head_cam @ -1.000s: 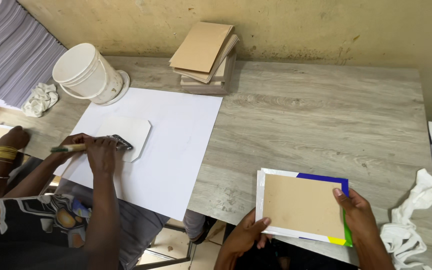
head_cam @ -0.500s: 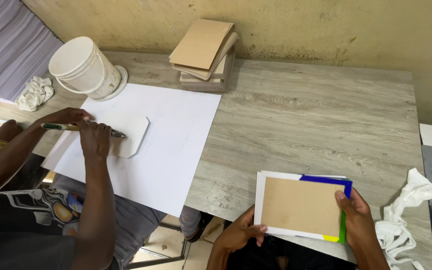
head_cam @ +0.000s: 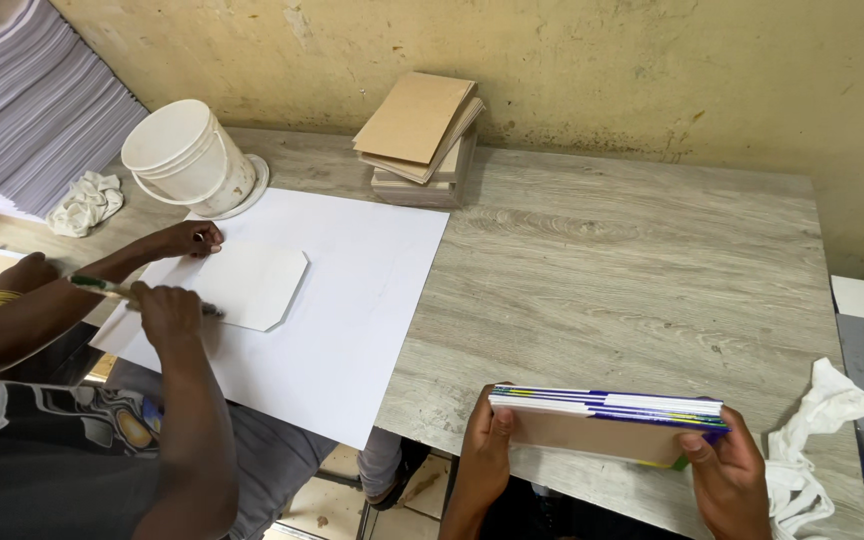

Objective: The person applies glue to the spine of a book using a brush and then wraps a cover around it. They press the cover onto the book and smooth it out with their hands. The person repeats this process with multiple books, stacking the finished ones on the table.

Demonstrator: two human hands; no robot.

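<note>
You grip the stack of booklets (head_cam: 607,425) on edge at the near rim of the table (head_cam: 632,270), left hand (head_cam: 487,440) and right hand (head_cam: 727,470) clasping its ends. Squaring appears underway; next, keep edges flush.

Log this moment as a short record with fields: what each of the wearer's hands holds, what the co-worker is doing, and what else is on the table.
left hand: grips the left end of a stack of booklets, tipped up on edge
right hand: grips the stack's right end
co-worker's hands: one draws a brush along a small white card, the other steadies it
under the card: large white sheet
table: grey wood grain
rear of table: white bucket, pile of brown boards
right edge: white rag
</note>
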